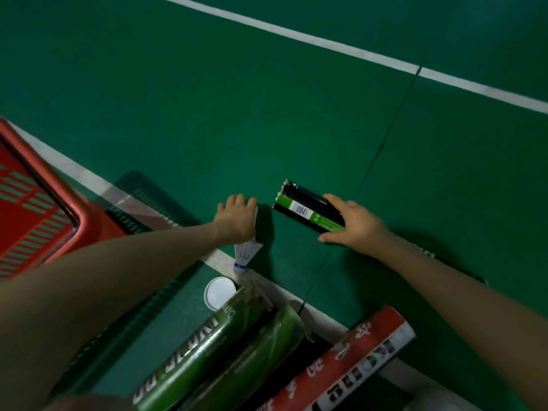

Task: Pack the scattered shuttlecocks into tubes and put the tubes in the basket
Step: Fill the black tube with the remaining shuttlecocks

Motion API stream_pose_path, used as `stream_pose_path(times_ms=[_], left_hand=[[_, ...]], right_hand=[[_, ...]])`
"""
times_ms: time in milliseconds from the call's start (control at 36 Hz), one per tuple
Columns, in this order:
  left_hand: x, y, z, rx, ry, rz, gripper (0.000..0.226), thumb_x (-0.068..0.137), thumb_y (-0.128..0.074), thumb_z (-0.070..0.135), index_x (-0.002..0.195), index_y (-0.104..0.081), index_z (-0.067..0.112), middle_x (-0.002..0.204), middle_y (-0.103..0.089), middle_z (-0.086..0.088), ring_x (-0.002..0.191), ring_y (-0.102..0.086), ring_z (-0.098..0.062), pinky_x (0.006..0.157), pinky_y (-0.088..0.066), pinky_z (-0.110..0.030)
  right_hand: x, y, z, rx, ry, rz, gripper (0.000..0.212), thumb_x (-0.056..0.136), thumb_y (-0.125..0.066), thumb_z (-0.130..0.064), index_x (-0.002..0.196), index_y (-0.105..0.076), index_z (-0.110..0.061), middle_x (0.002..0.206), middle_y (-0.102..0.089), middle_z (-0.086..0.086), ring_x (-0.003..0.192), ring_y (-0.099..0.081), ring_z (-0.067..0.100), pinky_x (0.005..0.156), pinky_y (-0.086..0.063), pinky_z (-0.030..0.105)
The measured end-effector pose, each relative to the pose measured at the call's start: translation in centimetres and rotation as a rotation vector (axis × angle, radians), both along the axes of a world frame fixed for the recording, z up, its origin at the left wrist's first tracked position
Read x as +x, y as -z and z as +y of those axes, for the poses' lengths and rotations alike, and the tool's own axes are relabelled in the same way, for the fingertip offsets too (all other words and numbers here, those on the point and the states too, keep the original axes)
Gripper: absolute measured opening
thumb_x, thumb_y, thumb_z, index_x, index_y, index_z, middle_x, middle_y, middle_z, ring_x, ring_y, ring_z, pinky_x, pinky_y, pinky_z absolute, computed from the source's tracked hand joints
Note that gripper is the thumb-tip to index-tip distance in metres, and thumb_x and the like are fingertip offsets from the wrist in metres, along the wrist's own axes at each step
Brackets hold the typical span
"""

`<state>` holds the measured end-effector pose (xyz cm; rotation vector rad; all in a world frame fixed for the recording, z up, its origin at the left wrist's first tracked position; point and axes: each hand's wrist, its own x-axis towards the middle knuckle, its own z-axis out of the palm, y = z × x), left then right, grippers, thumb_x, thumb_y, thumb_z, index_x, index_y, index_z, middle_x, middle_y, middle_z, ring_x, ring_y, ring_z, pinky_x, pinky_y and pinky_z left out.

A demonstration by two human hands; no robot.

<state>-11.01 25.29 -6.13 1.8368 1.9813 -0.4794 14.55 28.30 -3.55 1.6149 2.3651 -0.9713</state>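
My left hand (235, 218) is curled over a white shuttlecock (247, 253) low over the green floor. The feather skirt and the blue band near the cork stick out under my wrist, toward me. My right hand (354, 223) grips a short black and green tube (308, 210) that lies on the floor. The tube's open end points up and to the left, a short gap away from my left hand. What the tube contains is hidden. A red basket (86, 221) stands at the left edge.
A white round cap (219, 292) lies near me on the floor. Two long green tubes (204, 345) (261, 348) and a red and white tube (353, 354) lie side by side at the bottom. White court lines (326, 43) cross the green floor.
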Motion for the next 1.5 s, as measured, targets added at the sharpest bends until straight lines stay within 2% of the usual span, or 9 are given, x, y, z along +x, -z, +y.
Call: stream_pose_path(times_ms=[250, 444, 556, 639, 722, 917, 1056, 1167, 1500], left_hand=[[-1.2, -0.4, -0.9, 0.329, -0.48, -0.502, 0.021, 0.091, -0.057, 0.027, 0.095, -0.057, 0.006, 0.104, -0.058, -0.019, 0.093, -0.056, -0.035, 0.076, -0.043, -0.035], [0.4, -5.1, -1.9, 0.48, -0.806, -1.018, 0.023, 0.095, -0.051, 0.025, 0.076, -0.043, 0.016, 0.09, -0.048, -0.008, 0.075, -0.043, -0.019, 0.06, -0.034, -0.027], [-0.5, -5.1, -3.4, 0.633, -0.914, -1.064, 0.016, 0.1, -0.041, 0.023, 0.091, -0.04, 0.01, 0.08, -0.045, 0.003, 0.068, -0.041, -0.01, 0.056, -0.034, -0.016], [-1.2, -4.8, -4.3, 0.721, -1.0, -1.144, 0.016, 0.1, -0.039, 0.025, 0.088, -0.04, 0.015, 0.081, -0.046, 0.003, 0.078, -0.045, -0.017, 0.075, -0.042, -0.03], [-0.8, -4.5, -5.5, 0.702, -0.938, -1.238, 0.019, 0.099, -0.04, 0.026, 0.081, -0.039, 0.022, 0.09, -0.051, -0.003, 0.086, -0.05, -0.021, 0.091, -0.045, -0.048], [2.0, -4.7, -8.5, 0.527, -0.595, -1.288, 0.021, 0.1, -0.041, 0.026, 0.081, -0.038, 0.02, 0.129, -0.052, -0.01, 0.129, -0.043, -0.019, 0.107, -0.036, -0.047], [3.9, -6.3, -10.3, 0.544, -0.557, -1.117, 0.031, 0.101, -0.03, 0.042, 0.122, -0.04, 0.021, 0.117, -0.054, -0.001, 0.107, -0.05, -0.018, 0.085, -0.035, -0.03], [6.3, -5.8, -11.5, 0.547, -0.56, -1.067, 0.059, 0.095, -0.027, 0.058, 0.145, -0.028, 0.025, 0.148, -0.039, 0.004, 0.132, -0.038, -0.014, 0.107, -0.033, -0.037], [8.4, -4.9, -12.2, 0.4, -0.602, -1.265, 0.051, 0.099, -0.026, 0.048, 0.144, -0.034, 0.028, 0.142, -0.03, 0.024, 0.129, -0.025, 0.01, 0.111, -0.015, -0.017]], right_hand=[[-1.1, -2.8, -1.9, 0.07, 0.068, -0.056, 0.091, 0.076, -0.072, -0.05, 0.148, -0.018, -0.033, 0.128, -0.049, 0.007, 0.113, -0.049, 0.025, 0.091, -0.046, 0.038], [-1.3, -6.6, -3.0, 0.136, 0.038, -0.092, 0.09, 0.077, -0.072, -0.049, 0.148, -0.02, -0.03, 0.127, -0.05, 0.009, 0.11, -0.052, 0.026, 0.088, -0.049, 0.04], [-1.0, -5.6, -3.9, 0.146, 0.045, 0.041, 0.089, 0.076, -0.074, -0.047, 0.147, -0.022, -0.034, 0.126, -0.05, 0.007, 0.108, -0.052, 0.022, 0.089, -0.048, 0.038], [-0.7, -4.6, -4.8, 0.173, 0.03, 0.095, 0.088, 0.076, -0.074, -0.046, 0.147, -0.022, -0.035, 0.128, -0.049, 0.005, 0.109, -0.051, 0.02, 0.09, -0.047, 0.037], [-0.5, -4.0, -6.3, 0.178, -0.011, 0.099, 0.089, 0.076, -0.072, -0.049, 0.147, -0.02, -0.037, 0.134, -0.047, 0.004, 0.114, -0.049, 0.02, 0.094, -0.046, 0.038], [-0.9, -3.0, -7.5, 0.177, -0.028, 0.141, 0.089, 0.075, -0.073, -0.049, 0.147, -0.021, -0.038, 0.131, -0.048, 0.001, 0.113, -0.049, 0.018, 0.093, -0.045, 0.037], [-0.5, -2.3, -8.4, 0.195, -0.008, 0.245, 0.089, 0.074, -0.076, -0.043, 0.147, -0.026, -0.035, 0.129, -0.05, 0.001, 0.115, -0.049, 0.018, 0.096, -0.044, 0.038], [0.4, -1.5, -8.9, 0.215, 0.017, 0.257, 0.088, 0.073, -0.078, -0.041, 0.146, -0.029, -0.035, 0.125, -0.051, 0.0, 0.112, -0.05, 0.018, 0.093, -0.046, 0.037], [2.1, -0.1, -9.1, 0.197, 0.038, 0.241, 0.088, 0.071, -0.08, -0.036, 0.143, -0.031, -0.039, 0.113, -0.044, -0.013, 0.101, -0.045, 0.009, 0.088, -0.04, 0.027]])
